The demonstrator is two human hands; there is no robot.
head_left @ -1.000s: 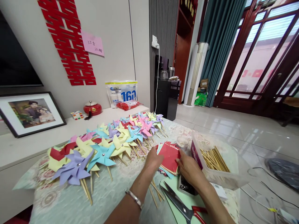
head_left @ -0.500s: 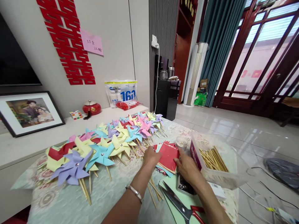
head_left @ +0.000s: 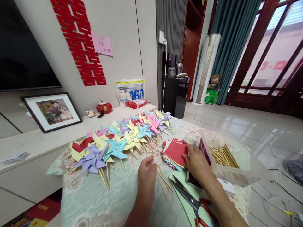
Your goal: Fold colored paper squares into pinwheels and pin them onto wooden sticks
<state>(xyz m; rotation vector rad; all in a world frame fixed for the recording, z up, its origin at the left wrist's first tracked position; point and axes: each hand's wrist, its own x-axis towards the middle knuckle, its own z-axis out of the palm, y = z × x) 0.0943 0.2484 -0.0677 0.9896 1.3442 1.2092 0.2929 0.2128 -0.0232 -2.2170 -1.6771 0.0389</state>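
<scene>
My left hand rests on the patterned tablecloth, fingers loosely curled, holding nothing I can see, beside several loose wooden sticks. My right hand lies on the right edge of a stack of coloured paper squares with a red sheet on top, fingers pressed against it. A long row of paper pinwheels on sticks, in purple, blue, yellow, pink and red, stretches across the table beyond my hands.
A clear plastic box of sticks stands right of my right hand, a small clear jar behind the paper. Red-handled scissors lie on a green sheet near me. A framed photo leans on the shelf at left.
My left hand drew back from the red paper stack toward me and now rests on the cloth. The camera view shifted left and slightly up. My right hand stays at the stack.
</scene>
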